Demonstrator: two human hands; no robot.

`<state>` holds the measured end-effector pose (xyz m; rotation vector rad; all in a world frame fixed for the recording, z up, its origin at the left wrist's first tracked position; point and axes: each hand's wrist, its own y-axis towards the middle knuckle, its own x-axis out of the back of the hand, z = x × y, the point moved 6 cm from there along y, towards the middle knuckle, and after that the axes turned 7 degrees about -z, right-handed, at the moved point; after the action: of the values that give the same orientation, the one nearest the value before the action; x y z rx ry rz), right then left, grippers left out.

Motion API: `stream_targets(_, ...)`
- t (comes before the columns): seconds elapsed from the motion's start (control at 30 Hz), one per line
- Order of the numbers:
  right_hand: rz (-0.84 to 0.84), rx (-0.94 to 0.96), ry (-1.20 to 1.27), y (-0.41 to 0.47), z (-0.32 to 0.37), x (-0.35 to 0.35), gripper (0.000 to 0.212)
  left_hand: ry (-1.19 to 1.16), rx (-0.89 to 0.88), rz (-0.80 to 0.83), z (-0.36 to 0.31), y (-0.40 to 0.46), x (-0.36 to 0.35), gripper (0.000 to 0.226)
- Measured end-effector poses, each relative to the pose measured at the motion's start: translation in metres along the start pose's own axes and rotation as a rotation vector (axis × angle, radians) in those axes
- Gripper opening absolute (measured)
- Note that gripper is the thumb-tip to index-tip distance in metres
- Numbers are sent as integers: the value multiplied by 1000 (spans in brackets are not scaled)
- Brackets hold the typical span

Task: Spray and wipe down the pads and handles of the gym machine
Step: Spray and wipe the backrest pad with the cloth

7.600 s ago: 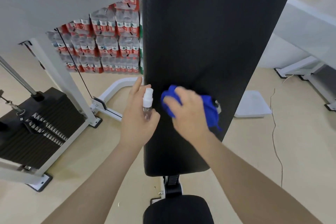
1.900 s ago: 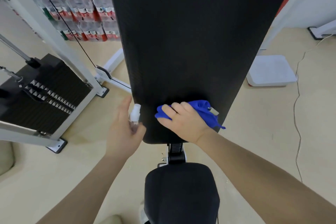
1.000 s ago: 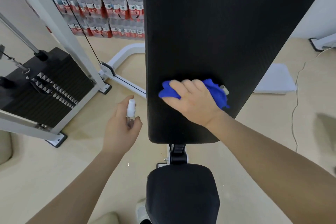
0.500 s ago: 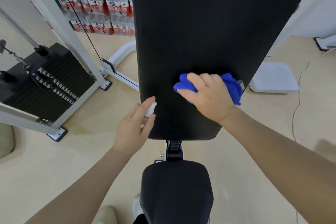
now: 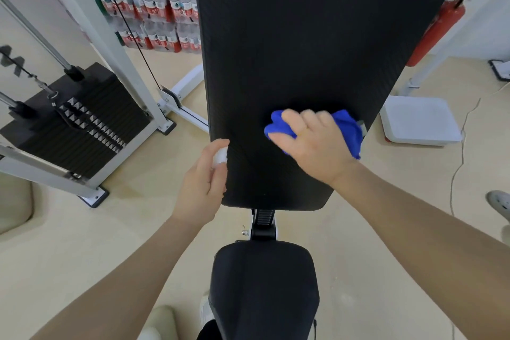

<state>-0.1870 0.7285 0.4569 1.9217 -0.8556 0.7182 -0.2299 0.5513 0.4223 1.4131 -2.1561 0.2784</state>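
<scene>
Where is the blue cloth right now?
In the head view, the blue cloth sits under the right hand on the lower right part of the black back pad, near its right edge.

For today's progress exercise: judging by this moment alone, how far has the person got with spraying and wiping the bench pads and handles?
Done: nothing can be confirmed; the back pad shows no visible wet or wiped marks. In hand: the right hand presses the blue cloth on the pad's lower part, while the left hand holds the spray bottle at its left edge. Left: the seat pad lies untouched below; no handles are in view.
</scene>
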Motion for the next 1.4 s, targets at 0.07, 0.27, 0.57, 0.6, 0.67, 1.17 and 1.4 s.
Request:
stream_targets(0.07, 199, 176, 38, -26, 21, -13, 28, 42, -32, 5, -5, -2, 0, 35)
stream_targets(0.27, 114, 225, -9, 0, 14, -1, 24, 272, -161, -8, -5, -11, -13, 40)
stream_targets(0.57, 200, 269, 106, -47, 100, -58, 36, 396, -130, -113, 43, -38, -32, 41)
stream_targets(0.6, 300, 355, 107, -54, 118, -67, 35, 409, -135, -105, 45, -41, -34, 40)
stream_targets(0.67, 372, 469, 101, -57, 135, -74, 29, 416, -149, -103, 48, -46, -34, 39)
stream_targets(1.17, 29, 144, 146, -35, 56, -28, 28, 627, -399, -63, 41, -55, -73, 47)
stream_targets(1.4, 41, -140, 10, -116, -35, -3, 42, 844, -611, 170, 27, -48, -118, 93)
